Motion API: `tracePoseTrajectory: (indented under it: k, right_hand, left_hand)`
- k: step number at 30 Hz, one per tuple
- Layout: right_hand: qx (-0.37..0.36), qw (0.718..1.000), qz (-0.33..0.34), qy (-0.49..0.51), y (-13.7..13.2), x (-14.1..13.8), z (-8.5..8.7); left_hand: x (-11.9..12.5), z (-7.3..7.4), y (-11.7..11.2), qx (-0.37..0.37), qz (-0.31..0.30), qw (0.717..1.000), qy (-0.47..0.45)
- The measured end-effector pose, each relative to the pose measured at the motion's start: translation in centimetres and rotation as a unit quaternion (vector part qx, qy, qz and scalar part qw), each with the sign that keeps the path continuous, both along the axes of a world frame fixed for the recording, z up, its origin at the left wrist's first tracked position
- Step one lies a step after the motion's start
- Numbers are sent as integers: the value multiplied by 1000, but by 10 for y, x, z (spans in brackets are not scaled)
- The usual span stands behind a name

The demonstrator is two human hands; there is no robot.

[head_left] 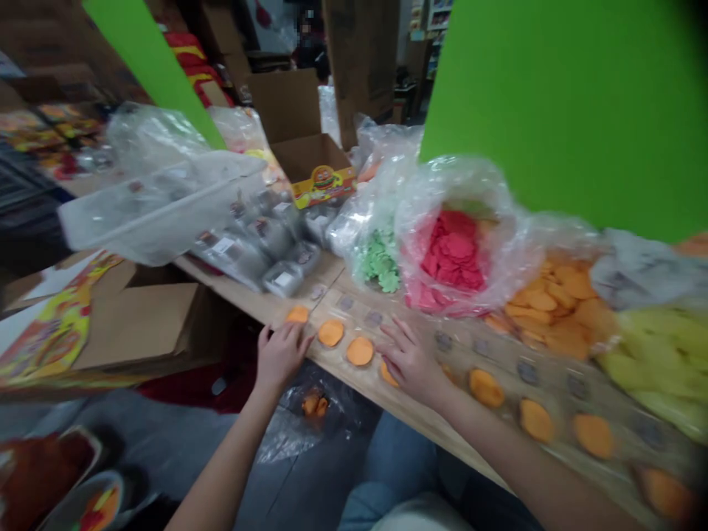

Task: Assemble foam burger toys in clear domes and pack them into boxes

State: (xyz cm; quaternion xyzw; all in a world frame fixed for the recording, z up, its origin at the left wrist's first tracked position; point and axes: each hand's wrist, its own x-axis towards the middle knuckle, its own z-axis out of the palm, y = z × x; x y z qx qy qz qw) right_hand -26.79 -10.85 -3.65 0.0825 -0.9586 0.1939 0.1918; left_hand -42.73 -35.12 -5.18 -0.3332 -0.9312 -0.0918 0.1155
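Head view: on a wooden table (412,424), the left hand (281,358) lies with its fingers spread, just beside an orange disc (330,332). The right hand (409,363), fingers also spread, partly covers another disc (389,375). More discs sit on a clear plastic tray (365,318), below a bag of red pieces (450,251). Cardboard boxes (293,103) and a green board (569,96) fill the room beyond.
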Motion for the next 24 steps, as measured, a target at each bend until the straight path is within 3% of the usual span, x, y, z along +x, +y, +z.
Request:
tracePoseTrajectory:
  k: [4,8,11,14,19,21,24]
  right_hand:
    - [-27,998,-38,34,37,28,12]
    - [-38,989,-132,55,81,51,41]
    - [-23,978,-201,49,118,75,55]
    - [3,949,-312,48,163,120,54]
    - [67,844,-531,-31,246,222,38]
    - [72,828,-552,-61,282,247,34]
    - [75,837,-532,-106,339,257,35]
  left_hand:
    - [-7,-1,0,39,33,997,51]
    - [4,17,28,189,29,980,48]
    - [37,28,72,263,-55,963,-4]
    - [78,28,122,281,-192,940,-31]
    - [128,21,189,263,-311,910,-70]
    - [142,21,210,253,-335,903,-96]
    - [167,25,237,233,-379,887,-120]
